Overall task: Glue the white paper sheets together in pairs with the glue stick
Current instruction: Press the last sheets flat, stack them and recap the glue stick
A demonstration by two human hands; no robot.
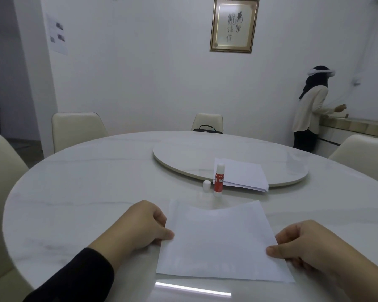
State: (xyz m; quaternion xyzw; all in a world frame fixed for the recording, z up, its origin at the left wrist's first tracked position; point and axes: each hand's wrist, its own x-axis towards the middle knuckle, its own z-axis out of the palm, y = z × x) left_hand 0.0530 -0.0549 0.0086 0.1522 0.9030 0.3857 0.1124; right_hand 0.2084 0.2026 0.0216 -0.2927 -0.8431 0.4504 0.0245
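A white paper sheet (220,243) is held just above the round table's near edge, its far edge sagging in a curve. My left hand (140,225) pinches its left edge between thumb and fingers. My right hand (308,245) pinches the right edge the same way. Behind the sheet a red glue stick (219,180) stands upright and uncapped, with its white cap (207,185) standing to its left. A stack of white sheets (242,175) lies on the turntable's near rim, right of the glue stick.
The white marble table (85,192) carries a raised round turntable (205,149) in its middle. Cream chairs (76,129) stand around it, with a black bag (207,129) on the far one. A person (310,110) stands at a counter at the right wall.
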